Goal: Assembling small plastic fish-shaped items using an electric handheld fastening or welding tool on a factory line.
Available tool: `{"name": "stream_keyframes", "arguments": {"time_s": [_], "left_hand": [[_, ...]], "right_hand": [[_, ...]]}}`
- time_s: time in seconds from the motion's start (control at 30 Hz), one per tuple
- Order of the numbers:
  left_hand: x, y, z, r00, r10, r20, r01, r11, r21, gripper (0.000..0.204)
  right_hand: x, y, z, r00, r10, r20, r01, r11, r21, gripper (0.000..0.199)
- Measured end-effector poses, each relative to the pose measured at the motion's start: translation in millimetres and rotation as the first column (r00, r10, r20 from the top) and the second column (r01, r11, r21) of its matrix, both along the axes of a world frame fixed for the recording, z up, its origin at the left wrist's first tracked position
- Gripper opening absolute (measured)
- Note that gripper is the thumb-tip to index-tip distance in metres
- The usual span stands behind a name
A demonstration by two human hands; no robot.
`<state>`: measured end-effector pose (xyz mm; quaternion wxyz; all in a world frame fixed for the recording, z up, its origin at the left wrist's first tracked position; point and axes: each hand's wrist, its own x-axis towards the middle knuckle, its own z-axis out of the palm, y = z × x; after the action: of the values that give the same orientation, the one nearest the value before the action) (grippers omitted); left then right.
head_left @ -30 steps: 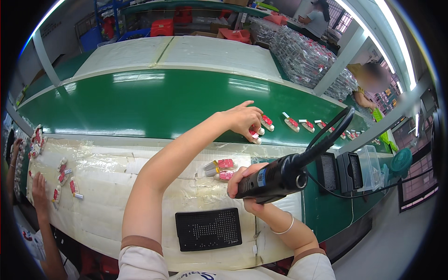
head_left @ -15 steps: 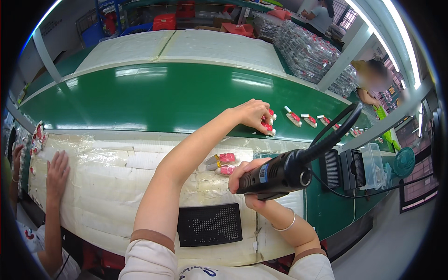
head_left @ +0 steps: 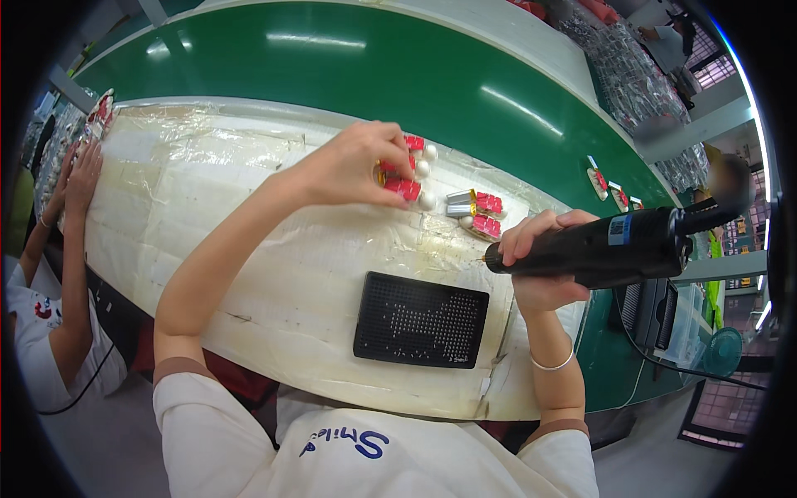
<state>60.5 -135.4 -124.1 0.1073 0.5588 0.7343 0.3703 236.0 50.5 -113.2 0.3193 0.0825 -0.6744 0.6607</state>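
On worktable, left hand grip pinching red part, right hand grip around electric screwdriver, black tray near.

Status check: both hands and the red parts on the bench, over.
Left hand gripping a red part on the work mat. Right hand holds black power screwdriver. Black perforated tray lies between, nothing blocking.

A white short-sleeved T-shirt is worn, with blue lettering printed across the chest at 6 o'clock. Each sleeve is finished with a brown cuff band: one at 8 o'clock on the left upper arm, one at 5 o'clock on the right. Both forearms are bare. A thin pale bangle is seen on the right wrist. No rings or gloves are noted on the left hand or right hand.
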Motion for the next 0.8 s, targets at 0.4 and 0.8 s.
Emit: {"name": "stream_keyframes", "arguments": {"time_s": [0.4,0.8], "left_hand": [[61,-4,-44,0.984,0.031,-0.175,0.005,0.979,0.203,0.029],[58,-16,-40,0.973,0.053,-0.225,-0.003,0.976,0.218,0.016]], "right_hand": [[15,-26,35,0.927,0.278,-0.251,-0.285,0.958,0.009,0.092],[13,-61,39,0.929,0.348,-0.128,-0.363,0.924,-0.118,0.086]]}}
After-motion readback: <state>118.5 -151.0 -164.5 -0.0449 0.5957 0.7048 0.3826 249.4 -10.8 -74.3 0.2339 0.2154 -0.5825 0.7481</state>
